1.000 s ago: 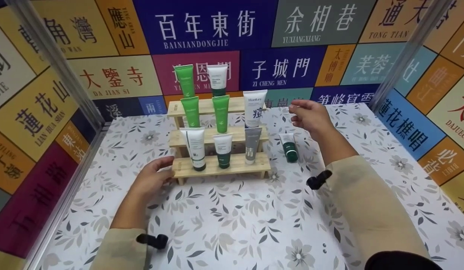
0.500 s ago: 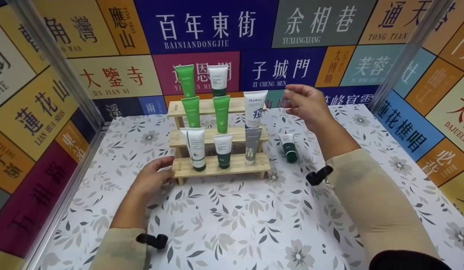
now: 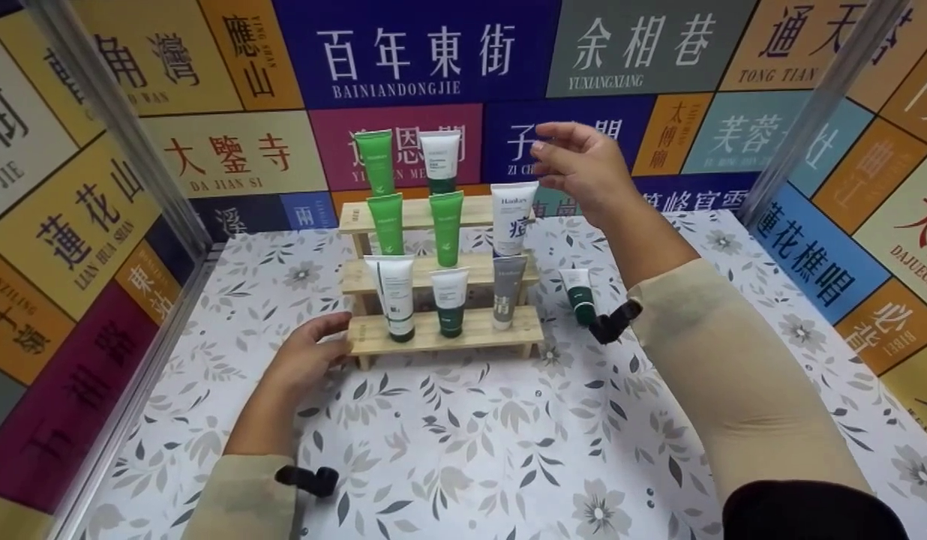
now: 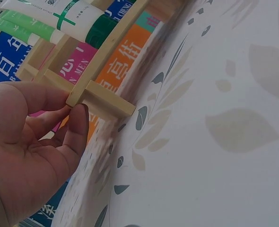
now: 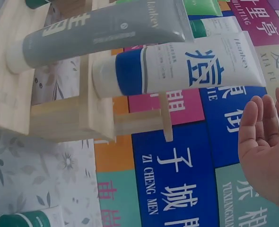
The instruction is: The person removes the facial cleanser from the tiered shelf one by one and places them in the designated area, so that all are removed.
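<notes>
Pale wooden three-step stand [image 3: 423, 277] — left hand [image 3: 310, 350] is pinching its lower-left corner; right hand [image 3: 586, 167], loosely bent, is hovering near its top-right corner.

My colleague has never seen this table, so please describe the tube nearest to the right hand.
Find the wooden stand on the patterned table, then its middle step. At its right end, behind the grey tube, stands a white tube. Its large blue character sets it apart: the other two tubes there are green.

the blue-lettered tube [image 3: 514, 217] blocks frontal access, leaving room above.
</notes>
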Available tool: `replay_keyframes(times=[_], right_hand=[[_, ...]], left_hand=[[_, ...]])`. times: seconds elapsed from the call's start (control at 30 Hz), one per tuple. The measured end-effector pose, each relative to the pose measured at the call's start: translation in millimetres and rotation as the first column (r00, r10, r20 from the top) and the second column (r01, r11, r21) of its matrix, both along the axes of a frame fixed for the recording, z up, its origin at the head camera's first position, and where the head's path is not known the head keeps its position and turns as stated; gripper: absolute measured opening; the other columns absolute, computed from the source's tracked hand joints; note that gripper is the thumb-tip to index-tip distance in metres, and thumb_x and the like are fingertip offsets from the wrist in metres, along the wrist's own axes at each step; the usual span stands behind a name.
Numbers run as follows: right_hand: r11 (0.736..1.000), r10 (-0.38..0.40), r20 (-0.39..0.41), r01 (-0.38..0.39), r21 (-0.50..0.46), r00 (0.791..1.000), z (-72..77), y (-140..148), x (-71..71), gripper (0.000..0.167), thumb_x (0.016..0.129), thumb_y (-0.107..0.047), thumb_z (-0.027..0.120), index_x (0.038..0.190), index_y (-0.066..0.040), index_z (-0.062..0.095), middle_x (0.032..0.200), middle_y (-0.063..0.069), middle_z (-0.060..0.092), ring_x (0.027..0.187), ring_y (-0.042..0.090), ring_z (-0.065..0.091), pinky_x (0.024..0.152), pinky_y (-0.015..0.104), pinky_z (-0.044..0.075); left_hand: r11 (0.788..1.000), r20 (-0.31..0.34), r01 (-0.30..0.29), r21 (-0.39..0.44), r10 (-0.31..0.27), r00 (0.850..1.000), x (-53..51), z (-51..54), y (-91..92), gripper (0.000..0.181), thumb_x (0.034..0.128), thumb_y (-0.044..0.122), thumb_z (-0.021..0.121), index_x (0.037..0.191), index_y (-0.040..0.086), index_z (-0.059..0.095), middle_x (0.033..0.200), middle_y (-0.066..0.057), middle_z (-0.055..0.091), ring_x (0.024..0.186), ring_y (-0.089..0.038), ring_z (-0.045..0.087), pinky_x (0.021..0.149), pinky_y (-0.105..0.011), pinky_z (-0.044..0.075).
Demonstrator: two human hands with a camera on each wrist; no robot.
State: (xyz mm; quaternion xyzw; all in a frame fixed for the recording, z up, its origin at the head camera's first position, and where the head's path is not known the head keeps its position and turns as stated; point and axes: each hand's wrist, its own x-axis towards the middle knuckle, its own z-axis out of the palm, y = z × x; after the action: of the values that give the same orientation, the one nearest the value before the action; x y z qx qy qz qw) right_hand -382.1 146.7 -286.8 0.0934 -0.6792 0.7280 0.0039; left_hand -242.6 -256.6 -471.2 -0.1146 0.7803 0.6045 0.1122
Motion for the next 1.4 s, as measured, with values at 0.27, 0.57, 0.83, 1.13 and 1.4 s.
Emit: replay_keyframes(times=[0.27,0.57,0.83,1.13,1.4], right_hand=[[0.998,0.047,0.0,-0.047,0.045,0.999,21.7,-19.4,-8.7,0.038,0.096,-0.016,0.081,0.134,-0.015,0.071,0.124,0.006,0.072,0.11,0.024,0.073,0.093,0.033,0.062],[0.978,0.109,0.033,-0.113,0.172,0.993,36.1,-46.7,-20.1,0.04,0.097,-0.017,0.08,0.136,-0.019,0.07,0.127,0.001,0.07,0.116,0.021,0.071,0.102,0.037,0.058],[0.957,0.166,0.098,-0.185,0.225,0.981,38.0,-61.0,-28.6,0.038,0.098,-0.012,0.078,0.134,-0.02,0.072,0.134,0.002,0.071,0.12,0.023,0.07,0.107,0.04,0.057],[0.911,0.192,0.1,-0.215,0.351,0.976,46.0,-76.5,-32.4,0.038,0.098,-0.012,0.078,0.134,-0.02,0.072,0.135,0.002,0.072,0.122,0.025,0.07,0.108,0.041,0.057],[0.822,0.154,0.094,-0.18,0.54,0.984,48.2,-90.8,-31.8,0.038,0.099,-0.014,0.077,0.136,-0.022,0.072,0.135,0.002,0.072,0.112,0.018,0.07,0.096,0.034,0.06]], left_hand=[[1.0,-0.004,-0.006,-0.012,0.006,1.0,-0.6,-0.3,1.1,0.056,0.1045,0.012,0.06,0.16,0.015,0.05,0.167,-0.007,0.046,0.139,-0.026,0.059,0.115,-0.042,0.049],[0.999,0.008,-0.009,-0.032,0.009,1.0,2.5,2.1,-2.7,0.057,0.1042,0.014,0.06,0.16,0.017,0.049,0.169,-0.006,0.045,0.132,-0.025,0.063,0.109,-0.038,0.05],[1.0,0.009,-0.018,0.005,0.018,1.0,1.8,2.2,1.1,0.056,0.1031,0.012,0.061,0.158,0.017,0.052,0.167,-0.006,0.047,0.132,-0.023,0.064,0.112,-0.039,0.052],[1.0,0.006,-0.008,0.016,0.008,1.0,0.3,2.3,1.6,0.056,0.1046,0.012,0.06,0.159,0.016,0.05,0.167,-0.006,0.046,0.128,-0.023,0.064,0.107,-0.038,0.051],[1.0,0.01,-0.02,0.017,0.02,1.0,1.0,2.3,2.7,0.054,0.1047,0.012,0.059,0.158,0.016,0.051,0.165,-0.006,0.048,0.13,-0.022,0.062,0.107,-0.037,0.051]])
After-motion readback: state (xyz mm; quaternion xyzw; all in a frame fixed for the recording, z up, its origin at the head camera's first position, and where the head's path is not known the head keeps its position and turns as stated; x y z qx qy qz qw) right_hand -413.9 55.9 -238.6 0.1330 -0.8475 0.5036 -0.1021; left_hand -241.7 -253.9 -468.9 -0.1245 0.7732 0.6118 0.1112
